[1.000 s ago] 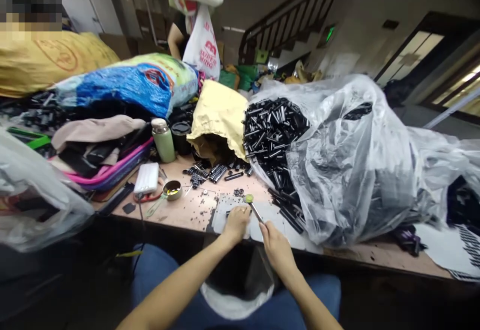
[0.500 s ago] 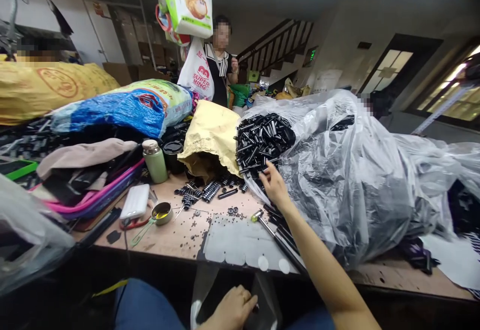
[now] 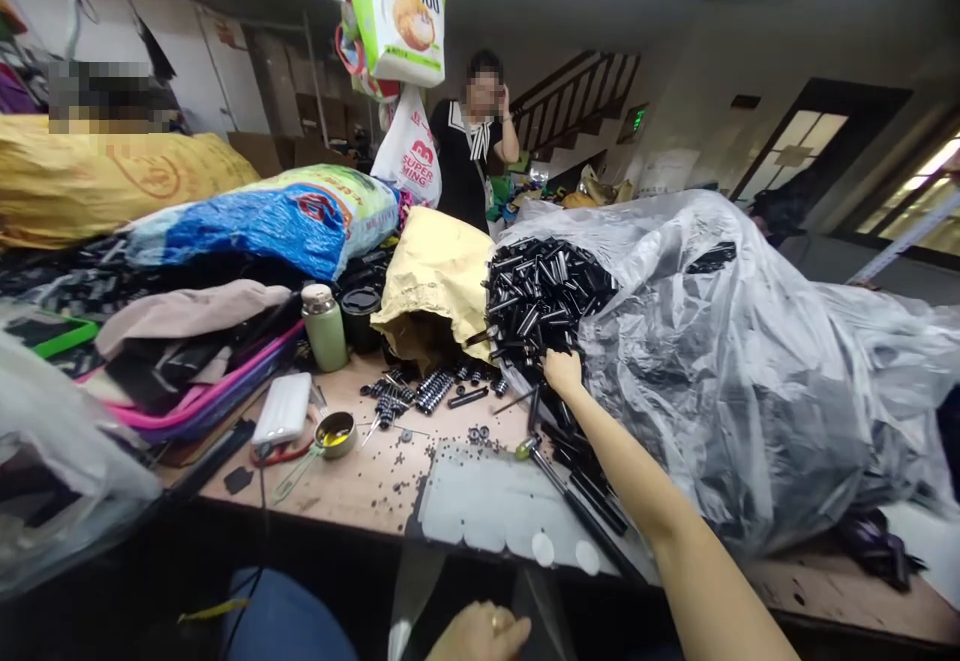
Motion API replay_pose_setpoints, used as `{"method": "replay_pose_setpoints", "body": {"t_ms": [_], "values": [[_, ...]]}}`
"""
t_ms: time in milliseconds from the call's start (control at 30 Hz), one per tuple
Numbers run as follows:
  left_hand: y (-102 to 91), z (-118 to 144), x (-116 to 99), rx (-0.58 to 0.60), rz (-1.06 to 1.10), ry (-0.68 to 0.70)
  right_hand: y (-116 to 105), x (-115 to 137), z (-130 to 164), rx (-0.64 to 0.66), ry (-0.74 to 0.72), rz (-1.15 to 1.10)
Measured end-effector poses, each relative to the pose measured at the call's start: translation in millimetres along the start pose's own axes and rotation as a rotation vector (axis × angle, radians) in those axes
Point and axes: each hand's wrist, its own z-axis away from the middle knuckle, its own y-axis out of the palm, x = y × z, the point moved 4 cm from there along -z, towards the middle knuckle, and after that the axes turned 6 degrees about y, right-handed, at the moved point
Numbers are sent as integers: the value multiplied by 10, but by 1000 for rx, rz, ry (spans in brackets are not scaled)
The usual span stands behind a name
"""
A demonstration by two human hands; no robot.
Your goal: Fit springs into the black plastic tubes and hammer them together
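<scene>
From the head view, your left hand (image 3: 480,633) sits at the bottom edge, below the counter (image 3: 360,481), cut off by the frame; its fingers look curled, but you cannot tell whether it holds anything. Your right hand (image 3: 562,371) reaches forward into the mouth of the clear plastic bag (image 3: 720,361), its back towards you, so the fingers are hidden among the black tubes (image 3: 540,286); you cannot tell whether they pinch one or lie spread. The bag is heaped with those tubes, and some spill out onto the counter beside your forearm. A small hammer (image 3: 555,481) lies on the grey mat (image 3: 480,506), just left of your arm. Behind the loose tubes, the yellow sack (image 3: 439,266) gapes open; its contents are too dark to make out. A small tin (image 3: 335,433) holds something yellow. A green bottle (image 3: 324,314) stands upright near the white power bank (image 3: 283,408). A person (image 3: 472,156) stands beyond the counter.
</scene>
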Motion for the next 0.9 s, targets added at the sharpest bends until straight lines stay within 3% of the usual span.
{"method": "replay_pose_setpoints", "body": {"t_ms": [100,167,233,333,433,533,633,733,800,867,900], "values": [[-441,-190,13,-189,46,-24,-6,-96,126,14,20,-100],[-764,-396,191,-325,35,-110,-17,-160,160,28,37,-204],[-969,-621,446,-394,-57,-186,9,-217,190,58,53,-329],[-1001,-883,789,-304,-114,-121,96,-287,263,92,85,-523],[-990,-927,1027,-287,-31,-97,173,-339,350,86,138,-706],[-1083,-894,1110,-401,42,-159,234,-323,448,67,191,-880],[-1176,-988,1085,-547,186,-270,344,-154,632,57,220,-1018],[-1170,-1221,1061,-659,533,-426,505,150,955,92,203,-1097],[-1174,-1324,1047,-793,753,-518,566,338,1214,143,182,-1124],[-1221,-1306,1013,-895,833,-573,513,469,1457,197,83,-1092],[-1251,-1256,980,-876,818,-582,442,521,1564,227,-31,-1019]]}}
